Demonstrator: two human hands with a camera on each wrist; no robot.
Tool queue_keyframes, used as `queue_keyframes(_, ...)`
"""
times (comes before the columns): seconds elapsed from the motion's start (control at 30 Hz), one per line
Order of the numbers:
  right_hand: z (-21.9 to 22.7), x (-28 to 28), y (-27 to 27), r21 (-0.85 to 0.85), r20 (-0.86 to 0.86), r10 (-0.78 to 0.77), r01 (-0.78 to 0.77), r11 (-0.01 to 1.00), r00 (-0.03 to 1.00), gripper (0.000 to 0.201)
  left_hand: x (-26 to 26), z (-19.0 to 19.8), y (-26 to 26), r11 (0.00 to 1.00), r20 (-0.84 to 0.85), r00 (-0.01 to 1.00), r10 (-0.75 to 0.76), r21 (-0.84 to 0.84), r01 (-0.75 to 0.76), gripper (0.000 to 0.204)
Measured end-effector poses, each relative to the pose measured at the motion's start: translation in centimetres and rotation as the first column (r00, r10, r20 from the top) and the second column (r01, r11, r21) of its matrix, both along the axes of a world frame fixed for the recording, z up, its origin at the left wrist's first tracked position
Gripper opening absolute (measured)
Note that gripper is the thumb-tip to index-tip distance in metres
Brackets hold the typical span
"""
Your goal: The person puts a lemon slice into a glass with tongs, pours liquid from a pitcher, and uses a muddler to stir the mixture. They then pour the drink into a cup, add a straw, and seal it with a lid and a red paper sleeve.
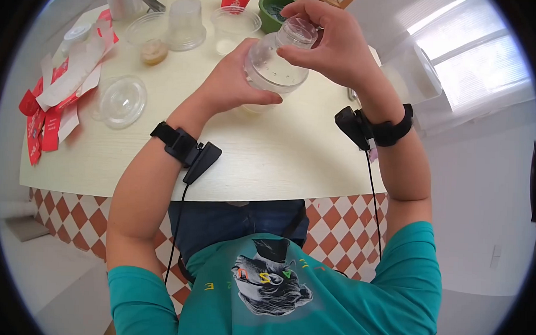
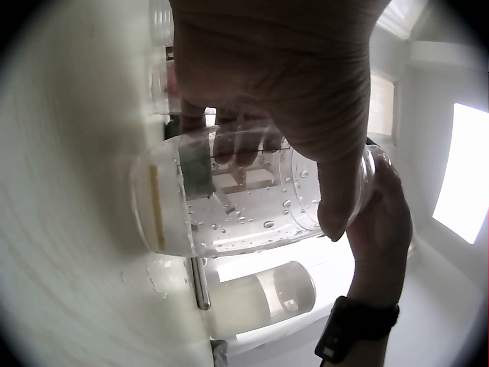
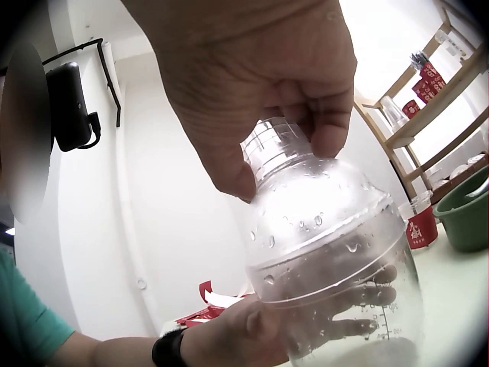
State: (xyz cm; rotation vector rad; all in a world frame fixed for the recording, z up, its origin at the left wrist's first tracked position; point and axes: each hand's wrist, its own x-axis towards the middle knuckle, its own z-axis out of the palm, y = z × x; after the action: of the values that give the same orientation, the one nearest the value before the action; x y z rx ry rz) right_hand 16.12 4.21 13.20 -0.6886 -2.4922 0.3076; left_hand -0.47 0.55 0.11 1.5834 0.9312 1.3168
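Observation:
A clear plastic shaker (image 1: 277, 73), with water drops on its wall and measuring marks on its side, is held over the table. My left hand (image 1: 229, 80) grips its body, fingers around one side and thumb across the other. At the top, my right hand (image 1: 340, 49) pinches the clear ridged cap (image 3: 276, 145) between thumb and fingers. The cap sits on the narrow neck above the domed shoulder (image 3: 321, 202). In the left wrist view the shaker's base is close to the pale table (image 2: 76, 199).
Clear plastic cups (image 1: 186, 26) stand at the back, near a red cup (image 1: 235, 0) and a green basin (image 1: 272, 14). A small tub of tan contents (image 1: 154, 52) and a clear domed lid (image 1: 122, 101) lie left. Torn red-and-white paper (image 1: 67, 86) covers the left edge. A tall clear container (image 1: 422, 72) stands right.

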Motion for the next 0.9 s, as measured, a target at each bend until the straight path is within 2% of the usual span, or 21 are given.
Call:
queue_keyframes(0.07,0.4,-0.2,-0.4,-0.028,0.010,0.028,-0.028,0.999,1.000,0.039,-0.1,-0.1,0.0,1.000,0.008,1.000,0.001,-0.005,-0.001,0.084)
queue_keyframes(0.13,0.3,-0.3,-0.5,-0.155,-0.024,-0.016,0.012,0.988,1.000,0.041,-0.1,-0.3,0.1,1.000,0.022,1.000,-0.022,0.007,0.022,0.084)
queue_keyframes(0.27,0.2,-0.4,-0.6,-0.105,-0.015,-0.030,0.028,0.994,0.999,0.038,-0.4,-0.1,-0.2,1.000,0.011,1.000,-0.026,-0.008,0.026,0.083)
queue_keyframes(0.33,0.4,-0.5,-0.5,-0.242,0.103,-0.096,0.119,0.963,0.990,0.058,-0.6,-0.1,-0.3,1.000,-0.006,1.000,-0.018,0.002,0.018,0.083)
queue_keyframes(0.37,-0.1,-0.3,-0.2,-0.247,0.102,-0.098,0.121,0.962,0.990,0.058,-0.7,-0.1,-0.3,1.000,-0.008,1.000,-0.020,-0.002,0.020,0.083)
queue_keyframes(0.43,-1.8,0.3,0.6,-0.043,0.018,0.006,-0.005,0.999,1.000,0.046,-0.8,-0.2,-0.3,1.000,0.018,1.000,-0.026,-0.014,0.026,0.084)
queue_keyframes(0.57,-4.0,0.6,0.5,-0.035,-0.085,0.059,-0.062,0.997,0.995,0.052,-1.0,-0.3,-0.3,0.999,0.027,0.999,-0.036,-0.027,0.037,0.085)
queue_keyframes(0.63,-5.3,0.3,0.2,-0.058,-0.208,0.072,-0.086,0.995,0.975,0.064,-1.2,-0.4,-0.2,0.999,0.015,0.999,-0.035,-0.023,0.035,0.086)
queue_keyframes(0.67,-6.0,0.2,0.3,-0.008,-0.201,0.107,-0.110,0.994,0.974,0.081,-1.3,-0.4,-0.2,0.999,0.006,1.000,-0.030,-0.019,0.030,0.086)
queue_keyframes(0.77,-7.3,-0.2,-0.4,-0.027,-0.315,0.109,-0.123,0.992,0.943,0.090,-1.6,-0.1,-0.4,0.999,-0.020,0.999,-0.033,-0.043,0.032,0.088)
queue_keyframes(0.8,-7.9,-0.3,-0.1,0.001,-0.304,0.125,-0.131,0.991,0.945,0.099,-1.6,-0.1,-0.5,0.994,0.032,0.997,-0.066,-0.089,0.069,0.089)
queue_keyframes(0.83,-8.4,-0.3,-0.2,0.001,-0.314,0.127,-0.133,0.991,0.941,0.099,-1.7,-0.1,-0.6,0.985,0.086,0.991,-0.098,-0.134,0.109,0.090)
queue_keyframes(0.9,-9.2,-0.3,-0.5,-0.107,-0.387,0.110,-0.164,0.981,0.915,0.102,-2.0,-0.1,-0.7,0.989,0.030,0.996,-0.083,-0.116,0.086,0.092)
